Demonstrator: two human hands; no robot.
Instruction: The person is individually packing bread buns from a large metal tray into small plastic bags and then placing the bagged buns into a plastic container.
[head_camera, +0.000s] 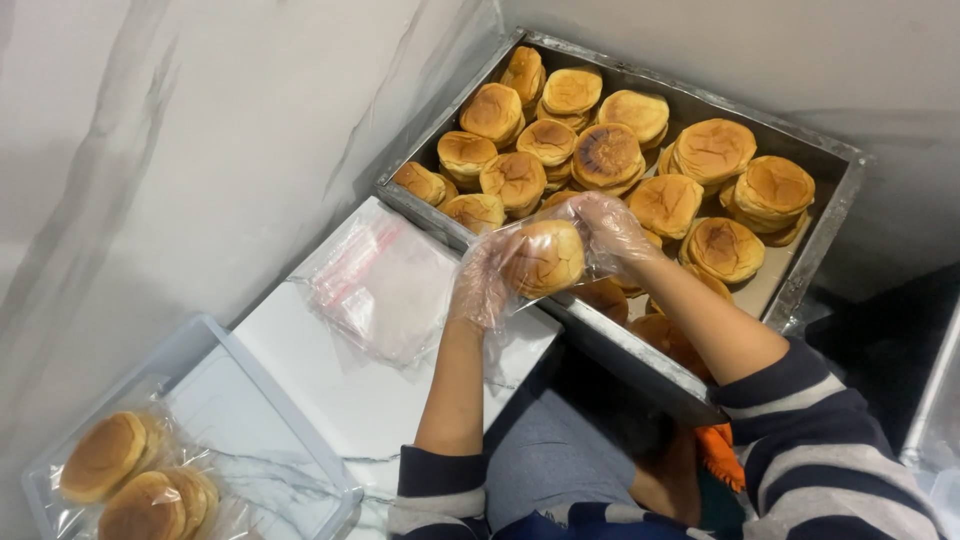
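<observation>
Both hands are wearing thin clear gloves and are holding one round brown bun (545, 258) between them. The left hand (482, 282) is gripping the bun's left side, with a clear bag (520, 235) around its fingers, so the bun looks partly inside the bag. The right hand (612, 228) is closed on the bun's right side from above. The bun is up in the air, just over the near edge of a big metal tray (820, 230). Right behind both hands, the tray is holding many more buns (610, 155), stacked in little piles and touching each other. Down and to the left of the left hand, a pile of empty clear bags (385, 285) is lying flat on the white counter (390, 410). Farther down and left, well apart from the hands, a clear plastic bin (260, 400) is sitting on the counter, and bagged buns (140, 485) are lying in its near corner. The person's striped sleeves (820, 440) are showing at the bottom, below both hands.
</observation>
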